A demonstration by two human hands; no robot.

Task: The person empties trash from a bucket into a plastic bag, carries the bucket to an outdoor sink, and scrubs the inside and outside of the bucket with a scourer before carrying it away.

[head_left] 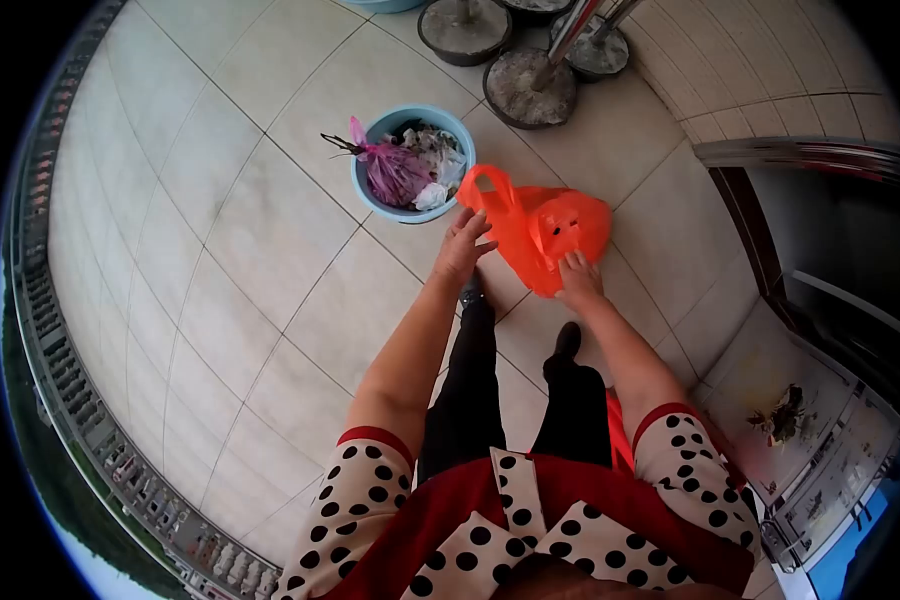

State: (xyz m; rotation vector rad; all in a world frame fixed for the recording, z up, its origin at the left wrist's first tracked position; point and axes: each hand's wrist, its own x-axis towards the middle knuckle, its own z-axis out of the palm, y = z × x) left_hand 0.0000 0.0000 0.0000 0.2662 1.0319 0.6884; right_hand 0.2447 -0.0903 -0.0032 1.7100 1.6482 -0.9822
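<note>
An orange plastic bag [570, 222] with dark specks on it lies on the tiled floor in front of my feet. My right hand [579, 276] is at the bag's near side, its fingers closed on the plastic. Beside the bag's left handle is my left hand [462, 243], fingers apart, holding nothing. Just left of the bag stands a light blue basin [361, 187] with a pink-purple plastic bag [396, 174], crumpled white pieces [431, 195] and other litter inside.
Several round dark bases with metal poles [530, 92] stand at the top. Another blue basin's edge [385, 4] shows there. A dark cabinet or doorway [830, 240] is at the right. A railing [80, 440] curves along the left.
</note>
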